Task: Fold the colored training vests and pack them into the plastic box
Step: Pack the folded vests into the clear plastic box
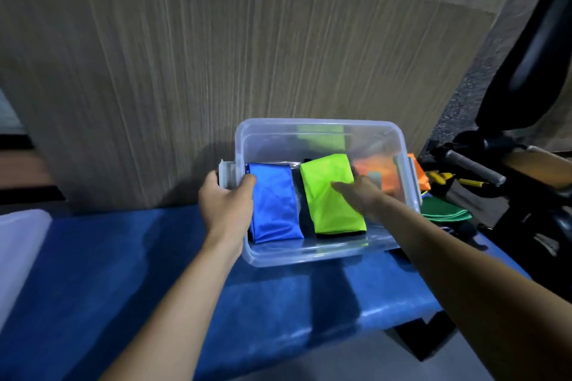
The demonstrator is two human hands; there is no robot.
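A clear plastic box (312, 258) stands on the blue table top. Inside it lie a folded blue vest (274, 210) on the left and a folded lime-green vest (328, 192) in the middle, with an orange vest (376, 168) at the right end. My left hand (224, 204) grips the box's left rim, thumb inside touching the blue vest. My right hand (360, 195) lies flat with straight fingers on the lime-green vest. A green vest (444, 210) and an orange vest (419, 175) lie outside, right of the box.
A tall wood-grain panel (216, 71) rises right behind the box. The translucent lid (18, 254) lies at the table's left edge. A black chair (532, 77) and tools stand to the right. The blue table top (123, 272) stretches toward me.
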